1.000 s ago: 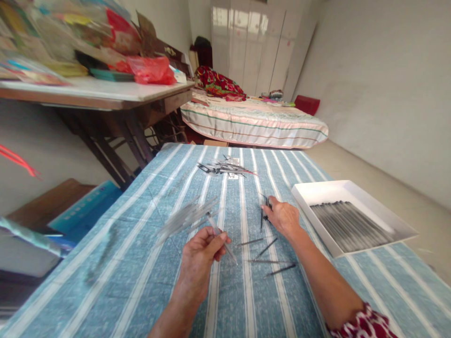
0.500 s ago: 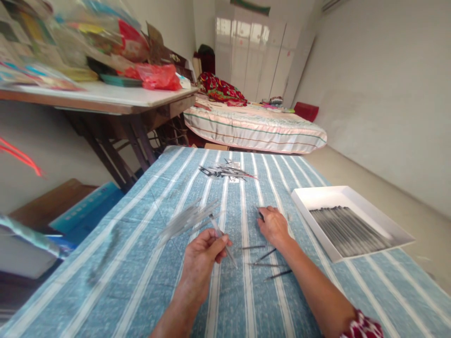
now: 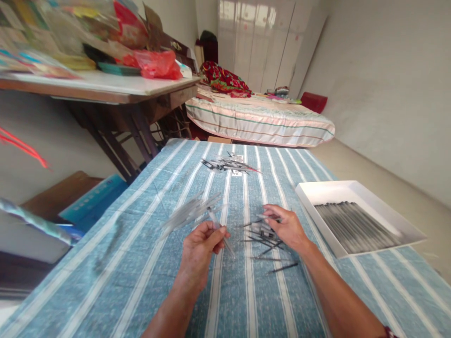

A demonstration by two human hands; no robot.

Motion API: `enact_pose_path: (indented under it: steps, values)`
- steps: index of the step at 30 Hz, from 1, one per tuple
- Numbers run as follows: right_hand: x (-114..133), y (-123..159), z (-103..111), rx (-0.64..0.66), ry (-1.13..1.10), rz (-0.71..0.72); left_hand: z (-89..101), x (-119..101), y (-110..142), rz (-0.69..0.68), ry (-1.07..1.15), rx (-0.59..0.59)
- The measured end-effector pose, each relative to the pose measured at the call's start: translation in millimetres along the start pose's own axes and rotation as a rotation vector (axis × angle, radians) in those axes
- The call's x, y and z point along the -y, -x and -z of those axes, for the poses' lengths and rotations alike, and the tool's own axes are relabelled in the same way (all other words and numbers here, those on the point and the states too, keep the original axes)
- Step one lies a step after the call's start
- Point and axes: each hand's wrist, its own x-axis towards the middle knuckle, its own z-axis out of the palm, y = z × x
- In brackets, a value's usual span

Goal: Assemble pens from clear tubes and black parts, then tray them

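My left hand (image 3: 204, 239) pinches a clear pen barrel (image 3: 228, 248), tilted with its dark end pointing up and away. My right hand (image 3: 283, 223) is just above a loose pile of thin dark pen refills (image 3: 269, 241). Its thumb and fingers are drawn together; a small pale piece seems to lie at the fingertips, too blurred to name. Left of the hands lies a bundle of clear tubes (image 3: 190, 213), probably more barrels. On the right stands a white box (image 3: 334, 251) holding a row of dark-looking pens (image 3: 355, 225).
A striped blue cloth (image 3: 141, 263) covers the table. Toward its far end sits a heap of black, clear and red-tipped pen parts (image 3: 230, 164). A side table (image 3: 105, 89) with bags stands at left; a bed (image 3: 260, 117) is beyond.
My right hand has moved slightly right and lifted, bringing the pile of refills under it into view. My left hand keeps the barrel nearly in place. The whole view has shifted a little.
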Motion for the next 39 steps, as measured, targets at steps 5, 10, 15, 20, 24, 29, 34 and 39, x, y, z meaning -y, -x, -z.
enact_pose_path:
  steps: [5,10,15,20,24,29,34,39]
  values:
    - [-5,1,7,0.008,-0.012,-0.033,0.4,2,-2,0.000,-0.026,-0.002]
    - [-2,0,17,-0.144,0.404,0.003,2.1,3,-3,-0.007,-0.065,0.006]
    - [-12,-5,44,-0.178,1.000,-0.365,2.5,3,-3,-0.029,-0.078,0.026]
    - [-18,-9,46,-0.082,1.054,-0.435,0.0,1,-2,-0.021,-0.023,0.037]
    - [-17,-8,43,-0.106,1.032,-0.390,0.8,0,-3,-0.010,0.064,0.037]
    - [-1,8,25,-0.174,0.545,-0.105,3.2,-2,-2,-0.009,0.206,0.031]
    - [18,27,0,-0.139,0.462,0.102,5.8,-6,-1,-0.006,0.304,0.016]
    - [19,20,-8,-0.148,0.685,0.132,6.4,-6,-3,-0.015,0.319,0.003]
